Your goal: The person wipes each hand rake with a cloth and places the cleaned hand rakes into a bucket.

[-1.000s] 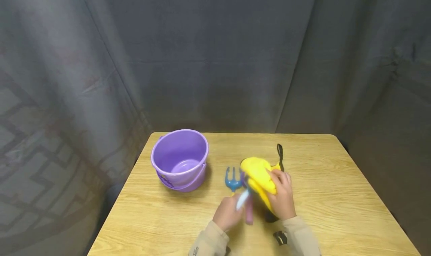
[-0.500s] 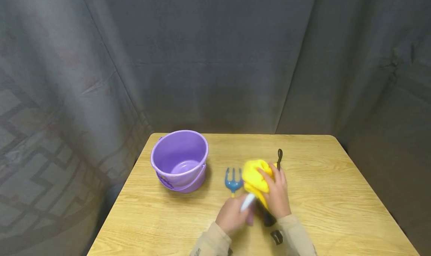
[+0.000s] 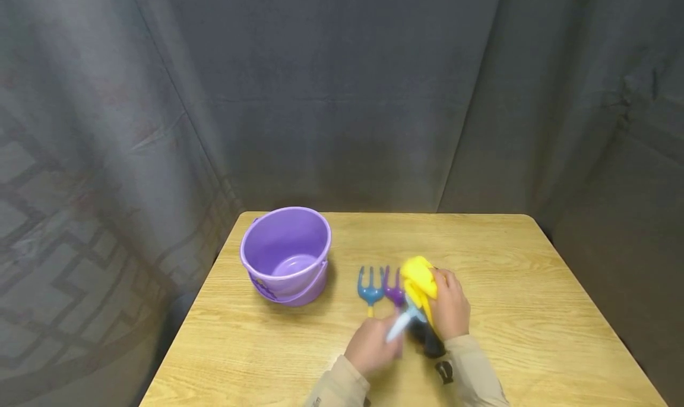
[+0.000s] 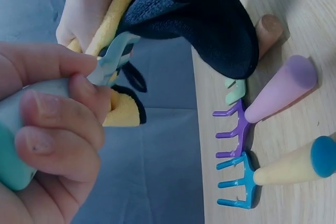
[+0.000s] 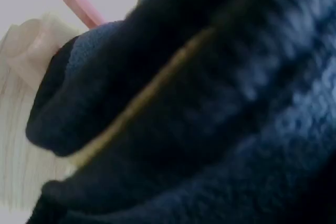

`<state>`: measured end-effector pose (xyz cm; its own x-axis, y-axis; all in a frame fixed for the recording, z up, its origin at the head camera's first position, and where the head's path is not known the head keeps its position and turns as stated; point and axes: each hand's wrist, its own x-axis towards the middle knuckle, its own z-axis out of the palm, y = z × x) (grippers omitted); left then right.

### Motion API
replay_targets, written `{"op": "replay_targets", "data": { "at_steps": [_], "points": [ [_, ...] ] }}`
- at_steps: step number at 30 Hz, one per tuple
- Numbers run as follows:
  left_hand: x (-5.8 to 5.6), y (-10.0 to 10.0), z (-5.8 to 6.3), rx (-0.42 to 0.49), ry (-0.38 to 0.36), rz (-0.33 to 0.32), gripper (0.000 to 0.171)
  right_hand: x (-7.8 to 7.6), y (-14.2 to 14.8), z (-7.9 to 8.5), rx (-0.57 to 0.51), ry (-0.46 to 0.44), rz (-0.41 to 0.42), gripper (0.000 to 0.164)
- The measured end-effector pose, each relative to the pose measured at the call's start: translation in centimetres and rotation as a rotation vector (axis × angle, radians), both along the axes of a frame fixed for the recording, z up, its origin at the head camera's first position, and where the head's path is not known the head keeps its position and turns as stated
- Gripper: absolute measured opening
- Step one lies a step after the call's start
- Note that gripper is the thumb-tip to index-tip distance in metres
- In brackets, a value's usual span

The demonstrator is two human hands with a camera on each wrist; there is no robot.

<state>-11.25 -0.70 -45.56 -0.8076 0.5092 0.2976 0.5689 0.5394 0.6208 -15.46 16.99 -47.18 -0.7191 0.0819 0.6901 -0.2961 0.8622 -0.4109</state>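
My left hand (image 3: 374,343) grips the pale handle of a small garden tool (image 4: 113,59) with a light blue head and a teal handle end. The cloth partly hides the head. My right hand (image 3: 451,306) holds a yellow and black cloth (image 3: 419,276) against the head, its black part hanging toward me. In the left wrist view, the black fold (image 4: 220,30) hangs over the table. Dark cloth fills most of the right wrist view. Beside the hands lie a blue hand fork (image 3: 370,293) with a cream handle and a purple hand fork (image 3: 394,293) with a pink handle.
A purple bucket (image 3: 315,291) stands at the left of the wooden table (image 3: 534,312), its handle folded down. A light green tool head (image 4: 236,92) and a tan handle (image 4: 270,30) show beside the forks. Grey curtains (image 3: 342,98) hang behind the table.
The cloth has been bunched tighter and shifted right, as has the tool in my left hand. The purple fork's prongs now show, and the cloth's black loop is out of sight in the head view.
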Motion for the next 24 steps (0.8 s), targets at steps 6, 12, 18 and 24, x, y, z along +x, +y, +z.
{"op": "replay_targets", "data": {
  "at_steps": [6,12,18,24],
  "points": [
    [0.16,-0.07,0.02,-0.030,-0.012,0.001,0.009,-0.16,0.35,-0.52,-0.023,0.052,-0.031,0.051],
    [0.00,-0.10,0.11,-0.041,0.000,-0.009,0.011,-0.36,0.46,-0.66,-0.048,0.119,-0.026,0.049],
    [-0.16,-0.08,0.03,-0.006,-0.066,-0.023,0.007,-0.38,0.41,-0.55,-0.122,0.124,-0.028,0.045],
    [-0.32,-0.10,-0.16,0.017,-0.085,-0.040,0.009,-0.37,0.43,-0.62,-0.186,0.091,-0.053,0.044]
  ]
}}
